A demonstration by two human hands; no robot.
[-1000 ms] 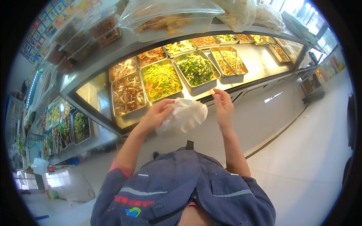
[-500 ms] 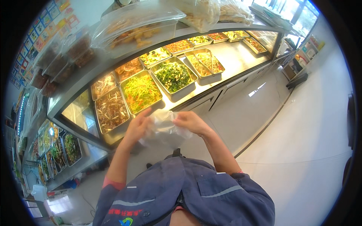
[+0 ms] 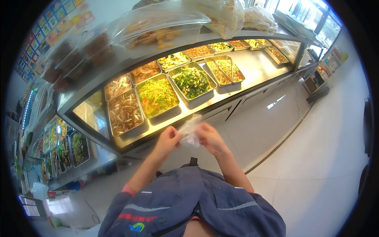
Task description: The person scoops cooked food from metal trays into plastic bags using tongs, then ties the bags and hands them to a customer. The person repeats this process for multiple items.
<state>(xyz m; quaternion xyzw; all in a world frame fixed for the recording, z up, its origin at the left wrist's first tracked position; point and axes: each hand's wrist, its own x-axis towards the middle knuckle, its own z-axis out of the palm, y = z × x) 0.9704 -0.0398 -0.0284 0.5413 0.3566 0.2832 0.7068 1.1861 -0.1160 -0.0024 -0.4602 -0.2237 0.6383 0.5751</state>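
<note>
My left hand (image 3: 168, 139) and blurred right hand (image 3: 212, 140) pinch the bag (image 3: 190, 131); I judge it light, limp, slippery, best held by its edges.

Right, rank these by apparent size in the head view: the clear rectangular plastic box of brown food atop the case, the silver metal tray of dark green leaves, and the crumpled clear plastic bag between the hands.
1. Clear plastic box
2. Silver metal tray
3. Clear plastic bag, judged by its visible part
</note>
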